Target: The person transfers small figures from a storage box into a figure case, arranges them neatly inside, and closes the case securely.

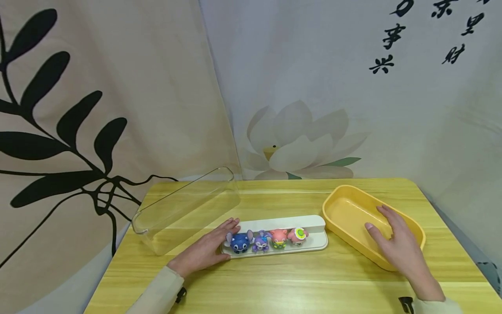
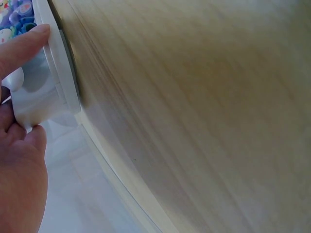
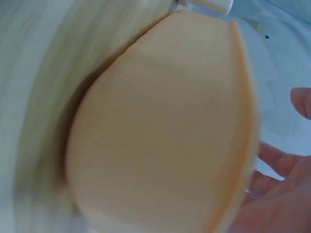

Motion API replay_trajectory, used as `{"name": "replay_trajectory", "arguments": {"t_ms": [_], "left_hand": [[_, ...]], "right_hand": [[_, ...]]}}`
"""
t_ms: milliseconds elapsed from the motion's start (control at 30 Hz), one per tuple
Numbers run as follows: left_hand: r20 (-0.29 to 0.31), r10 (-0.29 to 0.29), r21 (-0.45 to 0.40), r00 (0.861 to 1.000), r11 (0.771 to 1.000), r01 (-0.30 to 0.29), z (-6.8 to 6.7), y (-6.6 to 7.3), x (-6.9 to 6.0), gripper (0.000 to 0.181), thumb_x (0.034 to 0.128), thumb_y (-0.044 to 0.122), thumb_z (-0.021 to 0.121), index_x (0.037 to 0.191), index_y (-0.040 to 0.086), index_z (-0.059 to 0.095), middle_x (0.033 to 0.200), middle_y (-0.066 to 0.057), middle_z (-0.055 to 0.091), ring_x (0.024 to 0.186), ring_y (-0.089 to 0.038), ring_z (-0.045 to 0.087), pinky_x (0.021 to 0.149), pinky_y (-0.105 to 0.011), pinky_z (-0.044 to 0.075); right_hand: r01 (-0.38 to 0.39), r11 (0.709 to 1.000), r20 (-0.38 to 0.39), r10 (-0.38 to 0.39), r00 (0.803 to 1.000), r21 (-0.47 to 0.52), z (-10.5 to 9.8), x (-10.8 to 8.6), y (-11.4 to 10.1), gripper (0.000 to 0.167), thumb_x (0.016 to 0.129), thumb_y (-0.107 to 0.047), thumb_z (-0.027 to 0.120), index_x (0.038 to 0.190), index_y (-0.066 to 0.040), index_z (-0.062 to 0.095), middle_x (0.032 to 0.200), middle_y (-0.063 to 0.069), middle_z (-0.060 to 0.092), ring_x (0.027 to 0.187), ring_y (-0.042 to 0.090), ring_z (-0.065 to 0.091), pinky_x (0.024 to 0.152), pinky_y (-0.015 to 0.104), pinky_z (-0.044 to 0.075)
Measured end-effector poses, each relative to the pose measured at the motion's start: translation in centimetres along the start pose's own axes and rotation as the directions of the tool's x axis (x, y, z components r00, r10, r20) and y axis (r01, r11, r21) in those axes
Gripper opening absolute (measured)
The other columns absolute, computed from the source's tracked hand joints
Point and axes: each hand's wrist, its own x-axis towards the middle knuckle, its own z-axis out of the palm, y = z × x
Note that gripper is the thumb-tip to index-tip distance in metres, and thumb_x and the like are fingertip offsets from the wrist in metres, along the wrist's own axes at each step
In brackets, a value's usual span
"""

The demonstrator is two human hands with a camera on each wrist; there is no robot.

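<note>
A long white display base [image 1: 316, 245] lies at mid-table, bearing several small figurines in a row. Among them are a blue big-eared figure [image 1: 240, 243], a purple one [image 1: 260, 242] and pink ones [image 1: 279, 238] to the right. My left hand [image 1: 208, 249] grips the base's left end; in the left wrist view its thumb [image 2: 26, 48] lies along one edge while other fingers curl at the end. My right hand [image 1: 401, 248] hovers with spread fingers over a yellow tray [image 1: 345, 196]; it holds nothing visible. The tray's side wall [image 3: 155, 126] fills the right wrist view.
A clear plastic cover [image 1: 188, 213] stands at the back left, behind my left hand. The wooden table [image 1: 298, 288] ends at the curtain [image 1: 298, 87] behind. The tray's left corner sits close to the base's right end.
</note>
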Motion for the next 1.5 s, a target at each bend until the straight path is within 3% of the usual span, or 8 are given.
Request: {"name": "replay_trajectory", "arguments": {"t_ms": [167,433,900,1067,1267,1367,1433,1500], "left_hand": [[-0.017,0.014,0.013,1.000,1.000,-0.014,0.1,-0.1,-0.1,0.087,0.0880,0.021,0.085,0.161,0.011,0.038,0.171,-0.008,0.025,0.156,-0.027,0.024,0.118,-0.051,0.037],[-0.010,-0.001,0.000,1.000,1.000,0.001,0.0,0.0,-0.1,0.086,0.0894,0.022,0.084,0.161,0.012,0.038,0.172,-0.005,0.023,0.157,-0.025,0.023,0.119,-0.050,0.036],[-0.005,0.002,0.020,1.000,1.000,-0.002,0.1,0.1,0.0,0.086,0.0893,0.020,0.084,0.161,0.011,0.037,0.172,-0.005,0.023,0.156,-0.027,0.023,0.120,-0.050,0.035],[-0.011,0.009,0.017,1.000,1.000,-0.009,0.0,0.0,0.0,0.086,0.0891,0.021,0.084,0.161,0.011,0.037,0.171,-0.006,0.023,0.156,-0.027,0.023,0.119,-0.051,0.035],[-0.005,0.002,0.000,1.000,1.000,-0.002,0.0,0.0,0.0,0.087,0.0899,0.022,0.083,0.162,0.012,0.036,0.172,-0.005,0.021,0.157,-0.026,0.021,0.120,-0.051,0.034],[-0.005,0.004,-0.003,1.000,1.000,-0.004,0.0,0.0,0.0,0.087,0.0899,0.022,0.083,0.162,0.012,0.036,0.172,-0.005,0.021,0.157,-0.026,0.021,0.120,-0.051,0.034],[-0.006,0.006,-0.003,1.000,1.000,-0.006,0.0,0.0,0.0,0.087,0.0899,0.022,0.083,0.162,0.012,0.036,0.172,-0.005,0.021,0.157,-0.026,0.021,0.120,-0.051,0.034],[-0.005,0.008,-0.003,1.000,1.000,-0.008,0.0,0.0,0.0,0.087,0.0900,0.022,0.083,0.162,0.012,0.036,0.172,-0.005,0.021,0.157,-0.026,0.021,0.120,-0.051,0.034]], "right_hand": [[-0.026,1.000,-0.001,0.026,1.000,0.009,0.0,0.1,1.6,0.069,0.105,-0.035,0.059,0.154,0.009,0.037,0.157,0.037,0.033,0.136,0.063,0.034,0.097,0.080,0.035],[-0.084,0.995,0.067,0.081,0.994,0.048,-0.3,0.6,3.4,0.077,0.107,-0.037,0.055,0.154,0.016,0.026,0.156,0.045,0.023,0.138,0.068,0.024,0.105,0.083,0.024],[-0.175,0.984,0.218,0.176,0.960,-0.027,-0.2,1.7,3.0,0.084,0.105,-0.045,0.054,0.149,0.022,0.028,0.148,0.049,0.029,0.134,0.067,0.029,0.106,0.077,0.030],[-0.145,0.989,0.256,0.149,0.955,-0.037,0.6,1.7,2.4,0.084,0.105,-0.046,0.054,0.151,0.020,0.027,0.149,0.048,0.030,0.132,0.067,0.033,0.103,0.077,0.034],[-0.117,0.993,0.298,0.103,0.949,0.028,2.1,2.0,1.5,0.085,0.105,-0.042,0.059,0.155,0.016,0.023,0.152,0.047,0.028,0.134,0.065,0.034,0.102,0.076,0.037],[-0.103,0.992,0.296,0.080,0.952,0.065,2.6,2.2,1.1,0.084,0.104,-0.039,0.062,0.156,0.014,0.023,0.151,0.045,0.032,0.130,0.059,0.043,0.099,0.071,0.044],[-0.118,0.988,0.303,0.083,0.949,0.101,2.6,2.3,1.0,0.082,0.104,-0.038,0.062,0.158,0.011,0.023,0.142,0.043,0.042,0.117,0.051,0.055,0.090,0.060,0.052],[-0.135,0.982,0.312,0.087,0.946,0.134,2.5,2.3,0.9,0.081,0.106,-0.039,0.059,0.159,0.008,0.022,0.145,0.042,0.042,0.119,0.051,0.056,0.091,0.059,0.054]]}}
